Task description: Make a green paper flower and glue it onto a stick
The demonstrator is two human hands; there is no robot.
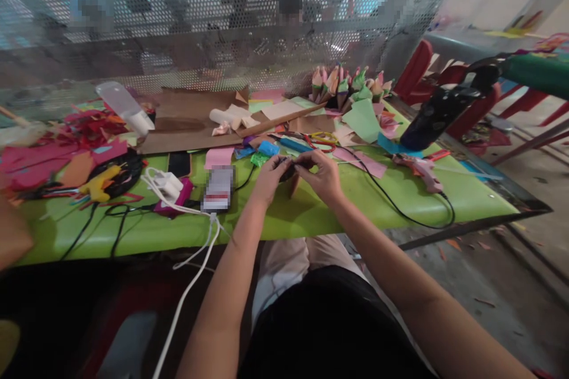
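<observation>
My left hand (pixel 269 179) and my right hand (pixel 324 174) meet over the front of the green table (pixel 364 213). Between them is a small dark piece (pixel 288 173), pinched in the fingers of both; its kind cannot be made out. A narrow brown flap (pixel 294 186) hangs just below it. Scissors with red and yellow handles (pixel 323 141) lie behind my right hand. Blue and green crumpled bits (pixel 267 149) are just beyond my left hand.
A pink glue gun (pixel 420 172) with a black cord and a dark bottle (pixel 433 118) are at right. Paper cones (pixel 340 86) stand at the back. A charging phone (pixel 217 189), a yellow glue gun (pixel 100 183) and red scraps (pixel 89 130) lie at left.
</observation>
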